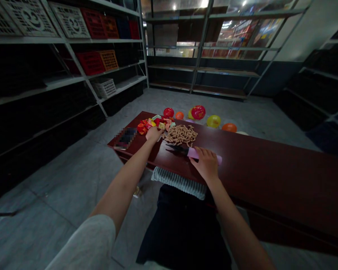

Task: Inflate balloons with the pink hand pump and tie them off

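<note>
My right hand (pixel 207 164) is wrapped round a pink tube-shaped tool with a black tapered end, seemingly a balloon pump (pixel 192 153). Its dark end points left, low over the tabletop. On the far left part of the table my left hand (pixel 154 134) touches a heap of limp, crumpled balloons (pixel 143 126) in red, yellow, pale green and pink. Its fingers are drawn together at the heap's near edge; what they pinch is too small to make out. Between and beyond my hands lies a pile of tan, knobbly curled strips (pixel 181 134).
A blurred-out phone-like object (pixel 125 138) lies at the left end of the dark red table (pixel 259 157). Round inflated balloons (pixel 213 121) rest beyond the far edge. A ribbed grey cushion (pixel 178 182) sits against the near edge. Shelves with crates (pixel 91 63) stand left.
</note>
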The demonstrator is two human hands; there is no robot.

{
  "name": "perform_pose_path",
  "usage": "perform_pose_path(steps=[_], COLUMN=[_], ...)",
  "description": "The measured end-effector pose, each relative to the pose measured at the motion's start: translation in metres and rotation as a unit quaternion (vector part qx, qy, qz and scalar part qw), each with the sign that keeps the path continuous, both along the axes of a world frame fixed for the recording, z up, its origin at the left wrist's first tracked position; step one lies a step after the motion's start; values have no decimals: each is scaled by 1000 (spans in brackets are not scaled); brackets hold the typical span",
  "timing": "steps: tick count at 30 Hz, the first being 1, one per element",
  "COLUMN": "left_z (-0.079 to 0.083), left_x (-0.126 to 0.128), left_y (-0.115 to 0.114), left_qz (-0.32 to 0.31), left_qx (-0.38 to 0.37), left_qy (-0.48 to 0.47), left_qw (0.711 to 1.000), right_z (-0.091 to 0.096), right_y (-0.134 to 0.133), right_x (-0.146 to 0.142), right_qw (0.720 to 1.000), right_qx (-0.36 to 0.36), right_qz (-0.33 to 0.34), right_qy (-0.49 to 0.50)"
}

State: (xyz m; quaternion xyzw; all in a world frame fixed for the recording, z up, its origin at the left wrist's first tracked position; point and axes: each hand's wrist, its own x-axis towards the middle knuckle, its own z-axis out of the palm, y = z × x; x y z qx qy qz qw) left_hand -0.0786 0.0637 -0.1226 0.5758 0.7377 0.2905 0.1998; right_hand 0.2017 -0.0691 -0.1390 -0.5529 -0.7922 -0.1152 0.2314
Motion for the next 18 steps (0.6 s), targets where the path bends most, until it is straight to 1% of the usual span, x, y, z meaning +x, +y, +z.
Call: perform_pose_path(steps=[2,4,6,8,10,13,15,16,18], left_z=[2,3,5,10,19,41,57,64,71], left_x=[5,10,13,15,16,15,14,13,16], left_y=[6,7,6,4,1,-6,-16,-23,-41], left_qz=[25,48,53,46,37,14,-5,-15,-26], left_qx=[-13,-7,7,11,9,11,18,22,16], left_qy=[-42,-122,-197,-250,-321,-427,-495,-537,-706], left_qw=[999,991,979,967,946,904,869,843,708], right_z=[-1,-1,-2,-3,-3,-5,-5,-4,-1], right_y=[-1,-2,-2,-2,-1,2,3,3,2], right_x=[1,1,1,1,1,1,2,3,7], right_qw=[1000,1000,999,999,998,996,994,994,993], right_qx=[9,18,23,29,38,57,66,68,64], right_qz=[-7,-20,-32,-42,-49,-56,-59,-60,-66], right_qy=[1,6,12,17,23,43,58,65,74])
